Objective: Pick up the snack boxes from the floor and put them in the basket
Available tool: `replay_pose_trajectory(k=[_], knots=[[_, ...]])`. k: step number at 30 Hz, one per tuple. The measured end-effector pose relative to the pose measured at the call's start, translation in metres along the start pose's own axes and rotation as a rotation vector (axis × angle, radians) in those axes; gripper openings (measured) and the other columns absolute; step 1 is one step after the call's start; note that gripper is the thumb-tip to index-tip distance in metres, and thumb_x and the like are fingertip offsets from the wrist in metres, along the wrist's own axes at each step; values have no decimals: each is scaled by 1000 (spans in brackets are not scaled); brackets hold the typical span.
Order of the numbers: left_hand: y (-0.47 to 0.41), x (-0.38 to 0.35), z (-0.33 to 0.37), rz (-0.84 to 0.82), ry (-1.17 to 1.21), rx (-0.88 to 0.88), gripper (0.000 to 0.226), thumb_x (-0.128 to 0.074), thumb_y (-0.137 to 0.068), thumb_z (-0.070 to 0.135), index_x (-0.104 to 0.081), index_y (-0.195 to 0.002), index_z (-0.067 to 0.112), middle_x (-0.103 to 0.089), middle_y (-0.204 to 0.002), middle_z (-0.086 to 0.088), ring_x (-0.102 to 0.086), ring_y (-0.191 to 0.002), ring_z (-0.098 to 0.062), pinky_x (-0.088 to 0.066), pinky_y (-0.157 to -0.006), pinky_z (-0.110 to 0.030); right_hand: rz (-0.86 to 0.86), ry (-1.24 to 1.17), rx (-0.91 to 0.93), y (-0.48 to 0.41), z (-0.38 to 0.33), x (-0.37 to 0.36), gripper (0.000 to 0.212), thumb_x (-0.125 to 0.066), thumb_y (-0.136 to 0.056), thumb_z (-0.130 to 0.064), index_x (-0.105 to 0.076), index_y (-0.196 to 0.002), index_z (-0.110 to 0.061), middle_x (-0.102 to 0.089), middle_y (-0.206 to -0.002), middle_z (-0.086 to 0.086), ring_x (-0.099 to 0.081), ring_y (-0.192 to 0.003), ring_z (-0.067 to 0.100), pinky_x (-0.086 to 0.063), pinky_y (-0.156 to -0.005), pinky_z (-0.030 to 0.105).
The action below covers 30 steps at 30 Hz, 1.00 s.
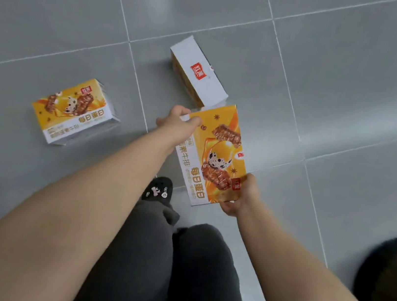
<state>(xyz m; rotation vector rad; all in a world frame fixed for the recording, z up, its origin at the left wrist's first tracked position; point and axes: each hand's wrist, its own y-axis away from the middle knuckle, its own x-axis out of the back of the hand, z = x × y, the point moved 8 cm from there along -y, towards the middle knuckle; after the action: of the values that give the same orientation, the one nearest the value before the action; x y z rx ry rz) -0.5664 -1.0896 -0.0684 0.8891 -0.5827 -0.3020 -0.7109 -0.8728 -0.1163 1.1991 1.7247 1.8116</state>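
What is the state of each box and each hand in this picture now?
Held snack box: gripped by both hands, seemingly off the floor.
Left hand: grips its far corner.
Right hand: grips its near corner.
Left snack box: flat on floor, printed face up, untouched.
Far snack box: on floor, white side up, untouched.

Indoor room, probably a home: grey floor tiles (333,67), charm-decorated slipper (158,190).

Dark object (389,277) cut off at right edge, not identifiable; held box (215,153) covers the white box's (198,73) near corner.
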Motion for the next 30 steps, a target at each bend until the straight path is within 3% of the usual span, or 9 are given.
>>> replay_pose_trajectory(k=[2,6,12,17,21,23,26,28,30], knots=[[62,38,21,49,34,-20,41,-58,-85,42,-48,-124,31,-36,-122,-1,-48,-85,-16,-39,-60,-22,-3,8,31,61,-13,15,47,-43,-74,-45,-60,-112,-23,-71,-100,2,-67,-79,27,-53,-52,43],[184,117,36,146,201,-4,36,-58,-80,45,-43,-111,36,-47,-127,-2,-52,-106,-21,-46,-81,-32,-13,134,178,199,-38,39,40,-49,-67,-37,-47,-104,-23,-60,-92,2,-54,-58,20,-48,-46,30],[338,185,-2,328,536,36,49,-59,-59,50,-49,-105,36,-62,-116,-4,-63,-100,-22,-52,-89,-40,-277,361,307,356,-25,58,20,-47,-90,-35,-51,-94,-16,-65,-84,2,-60,-70,17,-39,-54,27],[440,192,-103,552,868,77,61,-61,-48,54,-55,-104,30,-66,-108,-12,-67,-95,-29,-54,-88,-51,-390,677,511,439,12,64,26,-45,-95,-38,-52,-84,-16,-58,-70,0,-55,-59,13,-36,-49,24],[488,166,-209,689,1125,136,69,-66,-47,51,-60,-108,19,-70,-101,-16,-69,-91,-34,-54,-88,-55,-494,929,663,464,69,51,32,-56,-84,-41,-58,-97,-11,-64,-90,6,-57,-66,17,-39,-52,24],[549,158,-234,799,1221,194,71,-65,-45,51,-60,-109,18,-72,-97,-12,-70,-88,-31,-55,-86,-51,-557,1056,701,473,109,45,27,-58,-82,-42,-57,-87,-15,-63,-90,5,-57,-61,13,-38,-48,22],[631,133,-281,951,1385,243,50,-67,-67,35,-59,-113,16,-70,-98,-11,-69,-81,-24,-57,-71,-34,-652,1226,713,483,188,49,26,-56,-88,-37,-51,-70,-19,-57,-58,-2,-54,-40,9,-35,-36,16],[680,110,-325,1061,1486,298,21,-64,-82,21,-63,-103,17,-68,-89,-9,-65,-72,-21,-53,-63,-28,-726,1401,726,483,250,58,27,-60,-81,-43,-56,-75,-17,-59,-65,0,-57,-52,13,-37,-40,18],[727,81,-375,1168,1566,303,5,-60,-86,13,-65,-85,14,-62,-74,-10,-58,-60,-20,-45,-52,-23,-800,1578,775,463,312,62,53,-66,-60,-54,-63,-95,-14,-64,-84,5,-63,-65,19,-45,-46,24]])
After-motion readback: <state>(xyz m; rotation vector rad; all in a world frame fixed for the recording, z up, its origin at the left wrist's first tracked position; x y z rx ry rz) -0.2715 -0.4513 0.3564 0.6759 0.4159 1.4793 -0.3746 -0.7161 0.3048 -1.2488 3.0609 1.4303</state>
